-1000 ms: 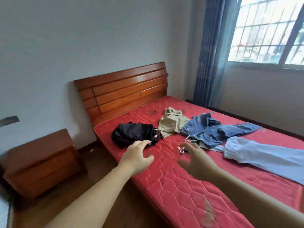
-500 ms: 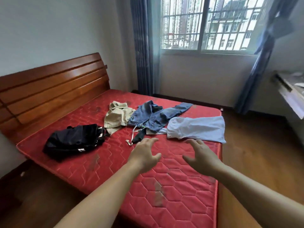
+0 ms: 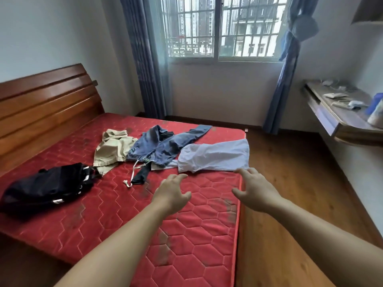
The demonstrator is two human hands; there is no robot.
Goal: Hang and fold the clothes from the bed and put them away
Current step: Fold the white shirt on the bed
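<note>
Currently both arms reach out over the bed with the red quilted mattress (image 3: 116, 212). Left hand (image 3: 171, 192): fingers spread and loosely bent, holding nothing, above bare mattress. Right hand (image 3: 256, 192): same posture, empty, over the mattress's foot-end edge, fingertips just short of the pale blue-white garment (image 3: 215, 155). That garment lies flat near the foot end. Beside it, toward the headboard: crumpled blue denim garment (image 3: 163, 145), its white drawstring (image 3: 133, 172) trailing toward the person; then beige garment (image 3: 113, 149); then black bundled garment (image 3: 47, 189), apart from the others. Wooden slatted headboard (image 3: 45, 100) at left.
</note>
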